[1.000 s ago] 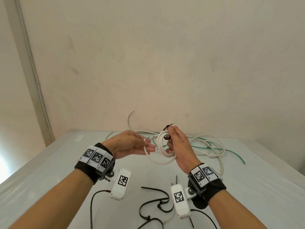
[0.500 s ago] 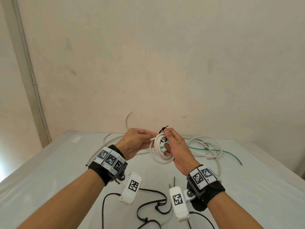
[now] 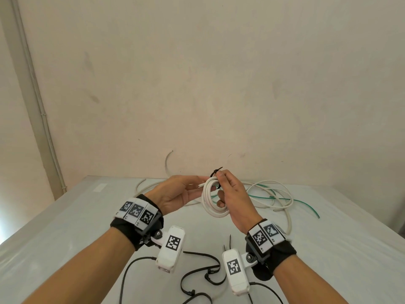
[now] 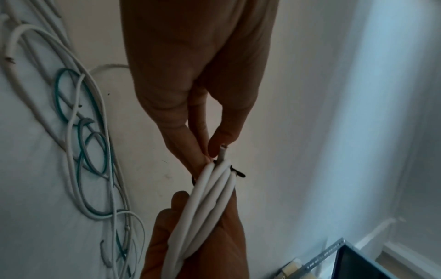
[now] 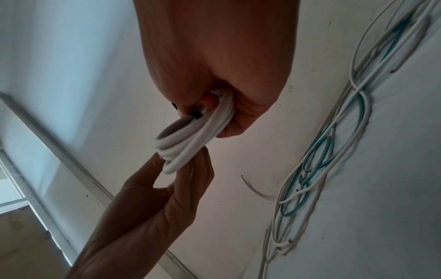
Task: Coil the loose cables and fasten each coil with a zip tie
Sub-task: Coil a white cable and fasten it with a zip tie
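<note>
Holding a white cable coil (image 3: 213, 199) up above the middle of the table (image 3: 328, 249), black zip tie (image 3: 215, 172) already looped round its top.

Gripping the coil in the right hand (image 3: 232, 194), fingers curled through and around the loops; pinching the coil's free end in the left hand (image 3: 177, 191), thumb and fingertips closed on it. Lying loose along the table's far edge: white cables (image 3: 274, 194) tangled with a green cable (image 3: 306, 205). Resting near the front edge: spare black zip ties (image 3: 203, 273). Seeing no containers in view.
</note>
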`<action>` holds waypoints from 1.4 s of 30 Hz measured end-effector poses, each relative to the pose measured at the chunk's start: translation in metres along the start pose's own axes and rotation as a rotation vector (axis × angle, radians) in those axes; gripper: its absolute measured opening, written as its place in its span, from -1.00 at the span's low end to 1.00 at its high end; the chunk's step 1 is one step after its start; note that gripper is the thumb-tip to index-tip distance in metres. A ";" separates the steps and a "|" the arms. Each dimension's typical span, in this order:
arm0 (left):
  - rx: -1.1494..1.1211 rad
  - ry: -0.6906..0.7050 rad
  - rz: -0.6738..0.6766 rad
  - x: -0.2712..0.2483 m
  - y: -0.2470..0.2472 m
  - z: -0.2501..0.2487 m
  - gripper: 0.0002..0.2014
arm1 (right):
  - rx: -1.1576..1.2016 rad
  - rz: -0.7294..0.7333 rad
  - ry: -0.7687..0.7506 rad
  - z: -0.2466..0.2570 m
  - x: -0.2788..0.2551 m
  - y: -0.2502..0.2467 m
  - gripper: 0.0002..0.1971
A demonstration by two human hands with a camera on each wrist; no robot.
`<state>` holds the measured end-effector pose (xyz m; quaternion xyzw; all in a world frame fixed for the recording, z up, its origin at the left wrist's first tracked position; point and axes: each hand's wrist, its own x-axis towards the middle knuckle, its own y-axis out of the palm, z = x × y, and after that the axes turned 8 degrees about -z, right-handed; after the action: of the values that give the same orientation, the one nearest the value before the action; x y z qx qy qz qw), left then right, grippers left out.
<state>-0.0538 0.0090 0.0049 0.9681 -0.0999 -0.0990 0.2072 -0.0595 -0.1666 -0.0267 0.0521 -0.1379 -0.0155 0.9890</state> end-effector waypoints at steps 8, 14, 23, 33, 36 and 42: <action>0.002 -0.024 0.198 -0.014 -0.014 -0.005 -0.53 | -0.013 -0.075 -0.024 0.002 0.006 -0.003 -0.74; 0.104 0.091 0.143 -0.011 -0.012 0.000 -0.48 | -0.013 -0.084 -0.009 0.001 0.003 0.001 -0.74; 0.038 0.125 0.158 -0.011 -0.008 0.006 -0.55 | -0.095 -0.128 -0.088 0.009 0.001 0.004 -0.72; 0.046 0.152 -0.019 -0.010 0.000 0.012 -0.62 | -0.050 -0.125 -0.076 0.009 -0.001 -0.001 -0.74; 0.038 0.175 -0.069 -0.010 0.003 0.015 -0.62 | -0.065 -0.130 -0.086 0.010 -0.002 -0.002 -0.75; 0.046 0.235 -0.078 -0.018 0.018 0.014 -0.71 | -0.077 -0.215 -0.102 0.011 -0.003 -0.003 -0.73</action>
<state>-0.0776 -0.0085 0.0025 0.9807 -0.0394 0.0095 0.1914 -0.0650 -0.1710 -0.0176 0.0277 -0.1810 -0.1296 0.9745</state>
